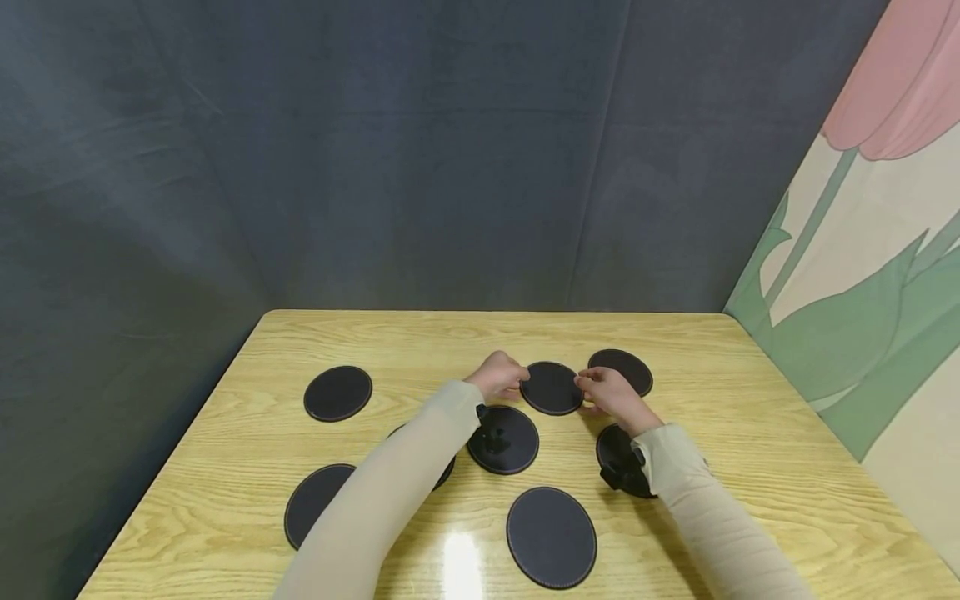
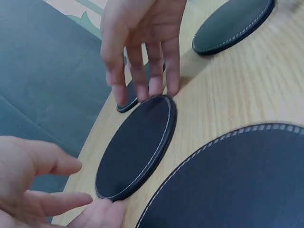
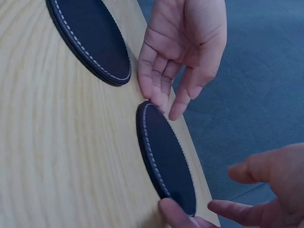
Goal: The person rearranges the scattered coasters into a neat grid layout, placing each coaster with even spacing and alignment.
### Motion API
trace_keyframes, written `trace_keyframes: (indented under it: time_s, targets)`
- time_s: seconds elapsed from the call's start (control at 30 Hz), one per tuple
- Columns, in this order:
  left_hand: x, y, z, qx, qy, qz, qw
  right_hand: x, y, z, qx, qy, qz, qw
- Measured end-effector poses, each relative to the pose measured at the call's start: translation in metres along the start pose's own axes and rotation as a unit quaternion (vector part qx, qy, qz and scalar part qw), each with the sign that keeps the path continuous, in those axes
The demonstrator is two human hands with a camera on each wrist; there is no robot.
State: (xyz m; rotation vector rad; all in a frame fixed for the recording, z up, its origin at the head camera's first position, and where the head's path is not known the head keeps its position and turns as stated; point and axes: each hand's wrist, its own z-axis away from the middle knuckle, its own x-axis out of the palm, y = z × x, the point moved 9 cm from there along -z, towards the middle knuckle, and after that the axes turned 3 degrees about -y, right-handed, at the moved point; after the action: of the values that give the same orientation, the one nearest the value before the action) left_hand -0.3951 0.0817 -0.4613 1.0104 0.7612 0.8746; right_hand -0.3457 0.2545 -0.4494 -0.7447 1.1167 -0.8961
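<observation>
Black stitched coasters lie spread over a pale wooden table, and both hands meet at 1 of them. That centre coaster sits flat on the wood toward the far middle of the table, between the 2 hands. The left hand touches its left edge with loosely extended fingertips; the right hand touches the opposite edge, its fingers straight and pointing down onto the rim. Neither hand is clamped around the coaster; the fingers only rest against its border, the hands apart with the disc between them.

Just beyond the right hand lies a far right coaster, close to the centre one. A near centre coaster lies under the left wrist, and another coaster is partly hidden by the right forearm. A far left coaster sits well apart, and a front coaster lies nearest the person. Grey fabric hangs behind the table.
</observation>
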Motion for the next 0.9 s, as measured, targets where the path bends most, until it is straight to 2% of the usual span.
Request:
trace_keyframes:
  time_s: [0.17,0.37,0.57,0.73,0.9]
  targets:
    - [-0.005,0.004,0.002,0.017,0.036,-0.028,0.9988,0.002,0.0,-0.003,0.002,0.012,-0.045,0.999]
    - [-0.013,0.008,0.008,0.039,0.074,0.007,0.9965,-0.003,-0.003,-0.005,-0.023,0.044,-0.051,0.997]
    - [-0.021,0.01,0.014,0.063,0.083,0.037,0.9938,-0.007,-0.008,-0.007,-0.037,0.073,-0.073,0.994]
    - [-0.029,0.018,0.019,0.088,0.085,0.052,0.9912,-0.006,-0.013,-0.005,-0.038,0.07,-0.111,0.991]
    - [-0.037,0.023,0.024,0.09,0.08,0.049,0.9916,-0.005,-0.018,-0.005,-0.033,0.066,-0.133,0.988]
